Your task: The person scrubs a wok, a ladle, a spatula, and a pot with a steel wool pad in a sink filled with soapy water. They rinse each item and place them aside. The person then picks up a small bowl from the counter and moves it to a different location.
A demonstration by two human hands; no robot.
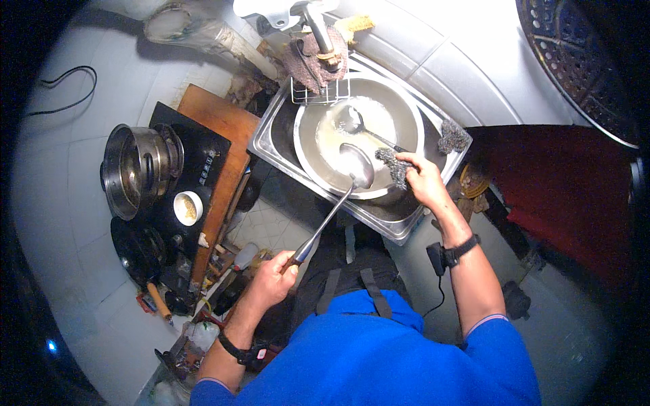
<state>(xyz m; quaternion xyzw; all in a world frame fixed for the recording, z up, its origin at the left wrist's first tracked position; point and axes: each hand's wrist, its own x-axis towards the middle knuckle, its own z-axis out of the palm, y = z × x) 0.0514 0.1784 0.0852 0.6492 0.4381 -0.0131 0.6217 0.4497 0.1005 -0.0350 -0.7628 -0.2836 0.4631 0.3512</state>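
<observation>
My left hand [277,278] is closed round the handle of a long metal ladle [325,223], whose bowl lies over the near part of a round metal basin [410,132]. In my right hand [424,177] is a steel wool scourer [395,167], pinched between fingers and thumb at the basin's right side. A second ladle [350,121] rests in the cloudy water in the basin, its dark handle running towards my right fingers; whether they touch it I cannot tell. The basin sits in a stainless steel sink [264,132].
Another scourer [453,137] lies on the sink's right corner. A brown cloth [307,63] hangs at the faucet [319,33], above a wire rack [320,95]. Leftward, a black cooktop [216,147] holds a metal pot [133,170] and a white bowl [188,208]; a dark pan [133,248] is nearby.
</observation>
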